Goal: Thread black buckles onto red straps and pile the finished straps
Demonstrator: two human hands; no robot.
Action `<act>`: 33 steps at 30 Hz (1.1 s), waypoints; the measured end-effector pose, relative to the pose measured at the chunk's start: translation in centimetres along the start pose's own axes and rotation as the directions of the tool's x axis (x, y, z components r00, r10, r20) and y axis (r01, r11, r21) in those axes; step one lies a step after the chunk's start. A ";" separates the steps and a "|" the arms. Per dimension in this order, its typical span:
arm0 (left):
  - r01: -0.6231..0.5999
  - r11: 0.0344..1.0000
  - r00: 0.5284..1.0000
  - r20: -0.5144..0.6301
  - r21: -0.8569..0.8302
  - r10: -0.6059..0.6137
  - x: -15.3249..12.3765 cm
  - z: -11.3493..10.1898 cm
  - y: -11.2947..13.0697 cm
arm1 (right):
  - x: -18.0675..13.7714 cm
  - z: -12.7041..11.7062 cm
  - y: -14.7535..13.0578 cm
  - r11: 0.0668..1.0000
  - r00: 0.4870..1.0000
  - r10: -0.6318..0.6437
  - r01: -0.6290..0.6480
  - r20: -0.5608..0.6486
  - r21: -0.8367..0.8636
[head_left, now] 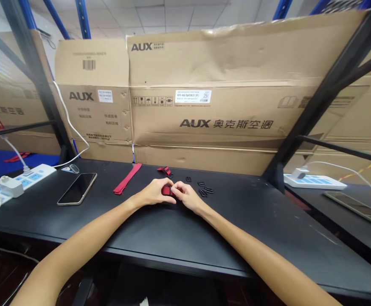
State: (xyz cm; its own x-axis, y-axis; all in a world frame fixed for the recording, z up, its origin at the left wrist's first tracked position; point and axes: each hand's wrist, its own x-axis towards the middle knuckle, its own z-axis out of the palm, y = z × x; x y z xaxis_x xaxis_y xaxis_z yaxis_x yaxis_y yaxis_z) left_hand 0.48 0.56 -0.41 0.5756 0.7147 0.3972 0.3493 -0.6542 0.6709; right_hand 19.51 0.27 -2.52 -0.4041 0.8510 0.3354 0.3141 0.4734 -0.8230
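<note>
Pinched tight, pretty much: the left hand (155,192) and right hand (188,196) come together over a little red webbing piece (167,191), holding it from both sides, with most of it hidden by the fingers. It's sitting just above the surface of a black desk (245,238), near the middle of the head cam view.

Just past the hands there's a short red strap with a black buckle (164,171). To the right of that, a few small black plastic buckles (203,190) are scattered close to the right hand. Further left, a longer red strap (127,179) lies at an angle, well clear of the left hand.

Over on the left is a phone (77,188), face up, next to a white power strip (23,182) with a charger (12,187) plugged in. Another white power strip (314,181) sits on the next desk to the right. Behind it all, big cardboard AUX air conditioner boxes (204,93) stand against a black metal shelf frame (328,97).
</note>
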 end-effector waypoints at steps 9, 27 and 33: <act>0.047 0.993 0.992 -0.123 0.109 -0.033 0.0 -1.2 0.5 | 0.4 -0.7 0.2 0.950 0.994 0.102 -0.088 -0.028 0.300; 0.195 0.963 0.956 0.257 -0.186 -0.144 -0.2 -1.8 -0.2 | 0.7 -0.7 1.0 0.997 0.969 0.011 0.009 -0.246 0.079; 0.362 0.868 0.910 -0.076 -0.340 -0.409 0.8 -0.8 -3.9 | 0.9 -1.1 2.2 0.997 0.948 0.021 -0.044 -0.319 -0.065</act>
State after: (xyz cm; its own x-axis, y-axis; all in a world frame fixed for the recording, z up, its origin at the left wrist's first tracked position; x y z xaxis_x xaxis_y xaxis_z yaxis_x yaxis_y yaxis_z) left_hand -1.03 3.84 -2.17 0.3249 0.9361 0.1344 0.2604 -0.2252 0.9389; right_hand 20.77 2.37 -3.49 -0.1023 0.8886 0.4471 0.3865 0.4496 -0.8052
